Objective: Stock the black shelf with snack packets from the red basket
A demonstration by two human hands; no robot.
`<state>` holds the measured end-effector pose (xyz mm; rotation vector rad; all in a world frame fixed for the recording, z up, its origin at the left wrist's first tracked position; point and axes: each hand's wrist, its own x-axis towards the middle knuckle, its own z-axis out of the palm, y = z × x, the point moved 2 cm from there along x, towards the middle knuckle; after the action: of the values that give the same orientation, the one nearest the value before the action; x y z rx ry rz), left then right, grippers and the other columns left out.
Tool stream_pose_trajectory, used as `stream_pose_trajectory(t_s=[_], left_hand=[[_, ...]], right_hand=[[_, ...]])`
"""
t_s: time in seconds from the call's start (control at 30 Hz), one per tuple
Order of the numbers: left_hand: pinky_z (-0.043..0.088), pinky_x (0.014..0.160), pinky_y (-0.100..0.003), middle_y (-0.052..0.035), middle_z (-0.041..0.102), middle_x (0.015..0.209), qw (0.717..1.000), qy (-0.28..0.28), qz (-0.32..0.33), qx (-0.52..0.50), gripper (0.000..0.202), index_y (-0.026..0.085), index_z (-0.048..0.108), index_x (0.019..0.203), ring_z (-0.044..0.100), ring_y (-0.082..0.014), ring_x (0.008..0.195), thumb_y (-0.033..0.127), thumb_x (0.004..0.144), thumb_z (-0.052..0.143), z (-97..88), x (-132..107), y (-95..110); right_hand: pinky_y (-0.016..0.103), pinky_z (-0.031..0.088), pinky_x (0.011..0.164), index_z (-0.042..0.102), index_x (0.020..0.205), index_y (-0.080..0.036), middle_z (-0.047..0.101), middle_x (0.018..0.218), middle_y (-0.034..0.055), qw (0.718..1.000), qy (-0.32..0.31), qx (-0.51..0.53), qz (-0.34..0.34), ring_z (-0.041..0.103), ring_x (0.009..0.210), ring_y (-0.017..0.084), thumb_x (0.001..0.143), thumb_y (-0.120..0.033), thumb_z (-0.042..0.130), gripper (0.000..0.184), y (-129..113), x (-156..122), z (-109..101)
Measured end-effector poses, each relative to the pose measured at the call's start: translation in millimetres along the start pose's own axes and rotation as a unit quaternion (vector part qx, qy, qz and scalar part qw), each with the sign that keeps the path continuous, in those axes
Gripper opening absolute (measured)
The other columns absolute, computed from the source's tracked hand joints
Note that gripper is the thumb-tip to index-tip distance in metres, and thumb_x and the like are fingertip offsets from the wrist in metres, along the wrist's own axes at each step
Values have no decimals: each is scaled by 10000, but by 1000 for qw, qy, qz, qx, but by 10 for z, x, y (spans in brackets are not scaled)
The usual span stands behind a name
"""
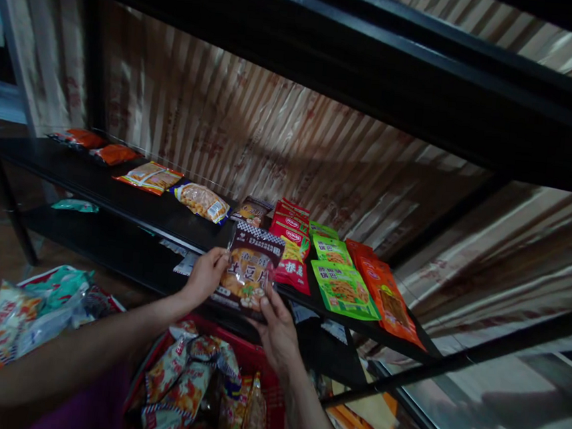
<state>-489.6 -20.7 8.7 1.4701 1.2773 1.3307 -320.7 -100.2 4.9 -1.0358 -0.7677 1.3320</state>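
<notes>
A dark brown snack packet [248, 268] is held between my two hands in front of the black shelf [150, 213]. My left hand [205, 275] pinches its left edge, and my right hand [276, 327] grips its lower right corner. Just behind it on the shelf lies a similar brown packet [252, 210]. To the right of that are red snack packets [291, 242], then green packets [344, 290] and orange packets [384, 293]. On the left side lie a packet with a blue edge [201, 202] and an orange-edged packet [152, 176].
Below me stands a red basket [275, 387] filled with snack packets [181, 379]. Another heap of bags [31, 319] sits at lower left. A dark upper shelf [329, 65] hangs overhead, with a striped curtain [200, 107] behind. A black post [453, 359] slants across the right.
</notes>
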Motion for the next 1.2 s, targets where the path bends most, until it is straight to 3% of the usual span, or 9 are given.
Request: stream_pose_trajectory(t_s=[0.1, 0.2, 0.3, 0.43, 0.57, 0.73, 1.03, 1.1, 1.2], left_hand=[[465, 790, -296, -65, 702, 862, 996, 12, 3, 85, 304, 139, 564, 1116, 640, -194, 859, 259, 858, 460, 26, 547, 201], [443, 870, -304, -70, 699, 973, 992, 13, 5, 126, 416, 131, 454, 1284, 628, -182, 955, 186, 871, 442, 96, 931, 275], [424, 934, -317, -117, 640, 1159, 989, 1, 18, 149, 481, 109, 393, 1343, 599, -194, 1056, 152, 865, 439, 193, 1166, 254], [354, 1034, -322, -148, 552, 1287, 975, 2, 63, 211, 450, 91, 453, 1303, 501, -215, 1207, 140, 856, 433, 303, 1368, 227], [345, 1045, -303, -153, 544, 1284, 970, 1, 78, 232, 430, 74, 487, 1269, 492, -209, 1211, 133, 846, 435, 374, 1508, 193], [340, 1042, -314, -183, 539, 1284, 967, -15, 41, 250, 448, 41, 463, 1281, 480, -230, 1224, 151, 847, 446, 404, 1607, 61], [338, 1030, -315, -199, 556, 1252, 954, 7, 18, 299, 403, 46, 519, 1213, 498, -250, 1207, 195, 852, 422, 327, 1762, -51], [347, 1019, -322, -191, 562, 1254, 955, -2, 11, 297, 401, 64, 522, 1212, 503, -252, 1202, 229, 860, 423, 329, 1806, -67], [361, 1001, -317, -176, 569, 1257, 955, -22, 5, 295, 401, 88, 526, 1208, 514, -245, 1193, 277, 874, 411, 367, 1872, -102]], right_hand=[[359, 551, 729, 619, 1125, -263, 695, 1002, 18, 999, 20, -20, -44, 655, 832, 182, 654, -329, 752, 494, -214, 509, 193], [347, 559, 706, 626, 1095, -266, 701, 899, 6, 996, 51, -46, -53, 655, 786, 171, 718, -285, 677, 381, -322, 976, 314], [320, 561, 678, 617, 1101, -275, 697, 842, -4, 992, 93, -59, -60, 648, 743, 152, 763, -237, 609, 340, -384, 1343, 388], [292, 550, 635, 625, 1064, -256, 687, 800, -5, 989, 120, -78, -43, 635, 675, 134, 784, -176, 554, 300, -434, 1678, 471], [278, 536, 619, 630, 1032, -250, 678, 791, -5, 985, 132, -105, -31, 625, 654, 121, 809, -152, 500, 276, -436, 1903, 517], [277, 530, 614, 628, 1013, -240, 682, 834, 6, 982, 141, -124, -30, 628, 667, 123, 802, -153, 508, 258, -354, 2111, 497], [276, 519, 641, 601, 1031, -226, 684, 869, 14, 978, 116, -169, -32, 638, 738, 138, 813, -172, 477, 256, -277, 2275, 527], [287, 513, 711, 606, 1026, -216, 688, 915, 28, 960, 140, -231, -68, 641, 818, 152, 810, -207, 484, 249, -269, 2304, 498], [303, 464, 860, 610, 1026, -189, 679, 1014, 61, 904, 181, -364, -131, 618, 961, 176, 798, -250, 498, 261, -265, 2332, 454]])
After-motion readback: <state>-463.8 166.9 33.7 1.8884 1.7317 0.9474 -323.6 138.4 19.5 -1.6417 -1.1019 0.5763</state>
